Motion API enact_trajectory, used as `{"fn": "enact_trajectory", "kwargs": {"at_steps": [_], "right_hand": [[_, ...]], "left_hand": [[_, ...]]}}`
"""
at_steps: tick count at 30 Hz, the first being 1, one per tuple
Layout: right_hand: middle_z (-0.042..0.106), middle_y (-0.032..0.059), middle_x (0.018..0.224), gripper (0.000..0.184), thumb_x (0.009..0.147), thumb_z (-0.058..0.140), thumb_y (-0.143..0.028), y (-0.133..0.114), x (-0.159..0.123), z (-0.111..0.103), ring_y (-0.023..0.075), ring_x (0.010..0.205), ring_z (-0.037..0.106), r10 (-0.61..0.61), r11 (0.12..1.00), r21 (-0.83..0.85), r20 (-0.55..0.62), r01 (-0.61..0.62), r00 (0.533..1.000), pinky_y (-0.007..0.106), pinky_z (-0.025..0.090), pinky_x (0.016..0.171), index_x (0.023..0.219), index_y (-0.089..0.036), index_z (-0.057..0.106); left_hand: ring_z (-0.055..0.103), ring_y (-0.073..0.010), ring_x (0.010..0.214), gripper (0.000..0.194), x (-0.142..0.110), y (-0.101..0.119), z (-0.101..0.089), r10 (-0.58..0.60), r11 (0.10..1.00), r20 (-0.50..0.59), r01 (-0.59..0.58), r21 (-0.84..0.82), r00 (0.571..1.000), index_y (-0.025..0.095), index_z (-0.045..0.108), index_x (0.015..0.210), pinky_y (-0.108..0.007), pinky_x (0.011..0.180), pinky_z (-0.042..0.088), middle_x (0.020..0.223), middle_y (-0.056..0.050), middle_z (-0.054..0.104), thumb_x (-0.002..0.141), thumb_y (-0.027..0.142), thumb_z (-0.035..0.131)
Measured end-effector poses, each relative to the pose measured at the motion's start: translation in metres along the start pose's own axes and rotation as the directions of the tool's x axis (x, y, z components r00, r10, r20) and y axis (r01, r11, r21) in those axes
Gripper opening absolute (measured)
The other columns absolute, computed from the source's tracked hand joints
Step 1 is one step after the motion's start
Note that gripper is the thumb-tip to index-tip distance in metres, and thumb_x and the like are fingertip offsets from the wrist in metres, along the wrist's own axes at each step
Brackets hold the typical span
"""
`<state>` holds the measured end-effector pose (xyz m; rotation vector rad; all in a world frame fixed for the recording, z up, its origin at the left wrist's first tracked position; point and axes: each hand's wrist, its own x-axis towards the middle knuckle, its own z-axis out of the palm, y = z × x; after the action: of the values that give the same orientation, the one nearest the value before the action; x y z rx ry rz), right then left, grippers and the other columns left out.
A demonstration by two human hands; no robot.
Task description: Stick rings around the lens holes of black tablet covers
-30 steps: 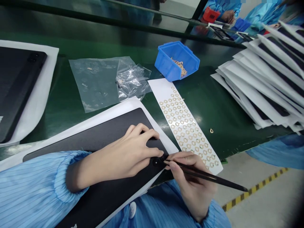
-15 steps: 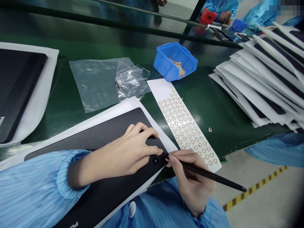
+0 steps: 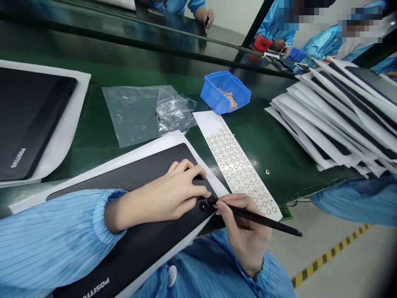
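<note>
I'm resting my left hand [image 3: 169, 190], loosely curled and gripping nothing, on the tablet [image 3: 155, 244], which is lying on a white sheet [image 3: 173, 137]. My right hand [image 3: 248, 231] is pinching black tweezers [image 3: 266, 221] beside the camera lenses [image 3: 203, 205]. I'm apparently doing fine work there, probably needing a steady tip next.

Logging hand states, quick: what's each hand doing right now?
Left hand: open, loosely curled, resting on the flat black rectangular tablet; nothing seen in its grip.
Right hand: closed, holding a long, slim black tweezer-like tool.
</note>
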<state>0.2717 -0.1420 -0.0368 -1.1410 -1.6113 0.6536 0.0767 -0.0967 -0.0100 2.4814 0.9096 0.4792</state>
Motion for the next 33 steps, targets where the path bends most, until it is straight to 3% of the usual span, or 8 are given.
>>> {"fn": "enact_trajectory", "kwargs": {"at_steps": [7, 10, 12, 15, 21, 25, 29, 33], "right_hand": [[0.064, 0.0015, 0.073, 0.013, 0.081, 0.062, -0.007, -0.018, 0.012, -0.029, 0.0154, 0.067, 0.063, -0.008, 1.000, 0.012, -0.121, 0.009, 0.993, 0.030, 0.054, 0.061, 0.078, -0.019, 0.060], [0.066, 0.0021, 0.072, 0.008, 0.080, 0.066, -0.013, -0.032, 0.041, -0.045, 0.0163, 0.068, 0.065, -0.051, 0.997, -0.052, 0.054, 0.054, 0.997, 0.029, 0.054, 0.061, 0.075, -0.019, 0.062], [0.066, 0.0018, 0.069, 0.008, 0.078, 0.069, -0.020, -0.040, 0.070, -0.039, 0.0159, 0.064, 0.065, -0.096, 0.983, -0.131, 0.209, 0.125, 0.973, 0.028, 0.053, 0.059, 0.072, -0.019, 0.064], [0.064, -0.0002, 0.064, 0.014, 0.077, 0.069, -0.027, -0.045, 0.120, 0.004, 0.0138, 0.055, 0.062, -0.162, 0.968, -0.121, 0.363, 0.218, 0.918, 0.026, 0.050, 0.053, 0.068, -0.018, 0.063], [0.061, -0.0006, 0.050, 0.023, 0.081, 0.064, -0.031, -0.032, 0.184, 0.140, 0.0150, 0.053, 0.064, -0.165, 0.972, -0.029, 0.622, 0.233, 0.766, 0.026, 0.049, 0.058, 0.064, -0.016, 0.059], [0.063, -0.0001, 0.053, 0.019, 0.078, 0.066, -0.025, -0.020, 0.195, 0.182, 0.0144, 0.052, 0.063, -0.139, 0.969, -0.052, 0.691, 0.240, 0.709, 0.026, 0.049, 0.058, 0.064, -0.016, 0.058], [0.066, 0.0013, 0.059, 0.016, 0.078, 0.066, -0.028, -0.025, 0.204, 0.169, 0.0142, 0.057, 0.064, -0.153, 0.968, -0.030, 0.712, 0.248, 0.685, 0.024, 0.048, 0.059, 0.070, -0.015, 0.062], [0.066, 0.0029, 0.064, 0.036, 0.086, 0.053, -0.041, -0.036, 0.212, 0.115, 0.0141, 0.060, 0.062, -0.126, 0.936, -0.128, 0.747, 0.327, 0.653, 0.024, 0.044, 0.061, 0.065, -0.014, 0.063]], "left_hand": [[0.040, -0.0239, 0.101, 0.030, 0.000, -0.001, 0.000, 0.022, 1.000, -0.011, -0.022, -0.010, 1.000, 0.025, 0.063, 0.109, -0.042, 0.086, 0.039, 0.120, -0.007, 0.048, 0.091, 0.013, 0.044], [0.040, -0.0242, 0.101, 0.030, 0.000, -0.001, 0.000, 0.027, 1.000, -0.016, -0.027, -0.001, 1.000, 0.024, 0.063, 0.108, -0.043, 0.086, 0.039, 0.120, -0.008, 0.048, 0.091, 0.013, 0.042], [0.040, -0.0243, 0.101, 0.030, -0.001, -0.001, 0.000, 0.023, 1.000, -0.011, -0.023, 0.004, 1.000, 0.024, 0.064, 0.109, -0.043, 0.087, 0.039, 0.119, -0.008, 0.048, 0.090, 0.013, 0.043], [0.041, -0.0246, 0.102, 0.028, -0.001, 0.000, -0.001, 0.025, 0.999, -0.014, -0.024, 0.024, 1.000, 0.022, 0.064, 0.109, -0.043, 0.090, 0.039, 0.117, -0.008, 0.049, 0.089, 0.014, 0.046], [0.043, -0.0242, 0.101, 0.027, -0.001, 0.001, -0.002, 0.028, 0.997, -0.031, -0.026, 0.070, 0.999, 0.023, 0.065, 0.107, -0.041, 0.092, 0.040, 0.116, -0.008, 0.050, 0.088, 0.017, 0.049], [0.045, -0.0232, 0.099, 0.026, -0.002, 0.001, -0.001, 0.027, 0.995, -0.043, -0.023, 0.093, 0.999, 0.024, 0.066, 0.105, -0.038, 0.089, 0.042, 0.114, -0.007, 0.050, 0.087, 0.018, 0.050], [0.045, -0.0232, 0.099, 0.025, -0.002, 0.002, 0.000, 0.025, 0.994, -0.043, -0.020, 0.104, 0.999, 0.025, 0.066, 0.105, -0.037, 0.087, 0.042, 0.115, -0.006, 0.051, 0.088, 0.019, 0.050], [0.046, -0.0228, 0.097, 0.026, 0.000, 0.002, 0.000, -0.003, 0.989, -0.066, 0.013, 0.149, 0.998, 0.024, 0.063, 0.108, -0.036, 0.087, 0.042, 0.114, -0.006, 0.052, 0.087, 0.017, 0.049]]}}
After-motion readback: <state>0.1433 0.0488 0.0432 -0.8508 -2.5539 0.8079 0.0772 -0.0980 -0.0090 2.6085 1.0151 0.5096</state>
